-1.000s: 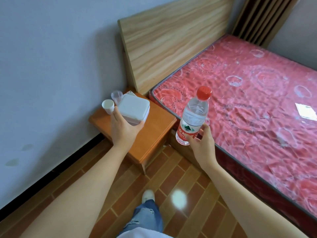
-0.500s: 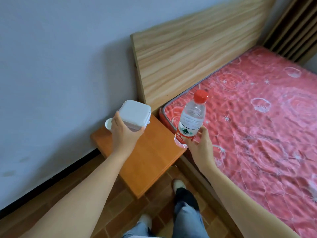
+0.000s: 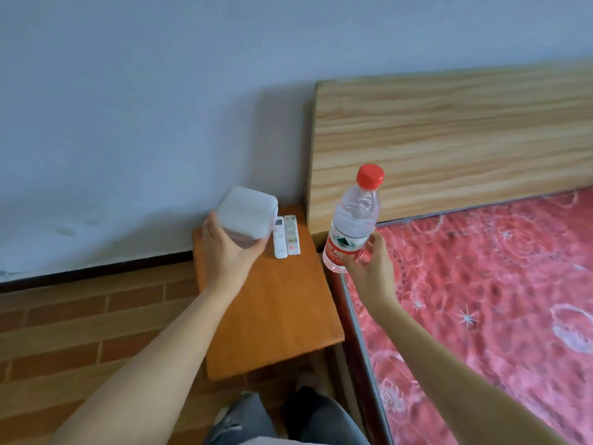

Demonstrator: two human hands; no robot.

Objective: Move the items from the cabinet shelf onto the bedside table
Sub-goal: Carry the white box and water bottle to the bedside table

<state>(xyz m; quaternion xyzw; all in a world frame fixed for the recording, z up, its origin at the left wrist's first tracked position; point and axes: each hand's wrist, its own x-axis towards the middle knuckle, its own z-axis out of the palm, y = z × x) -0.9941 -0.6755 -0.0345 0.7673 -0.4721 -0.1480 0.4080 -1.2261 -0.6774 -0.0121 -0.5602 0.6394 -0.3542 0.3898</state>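
My left hand (image 3: 229,252) grips a white square lidded box (image 3: 247,213) and holds it over the far left part of the orange bedside table (image 3: 272,316). My right hand (image 3: 369,268) holds a clear water bottle (image 3: 351,229) with a red cap and red label, upright, just past the table's right edge above the bed's side. Two white remote controls (image 3: 286,236) lie side by side at the back of the table, right of the box. Whether the box touches the tabletop is hidden by my hand.
A wooden headboard (image 3: 449,139) rises right of the table against the pale wall. A red patterned mattress (image 3: 497,300) fills the right side. Brick-pattern floor (image 3: 80,316) lies left of the table. My legs (image 3: 288,422) stand at the table's near edge.
The view has swung to face the table squarely. Both hands kept their holds. The remotes are now visible, and the cups seen a second ago are hidden behind the box.
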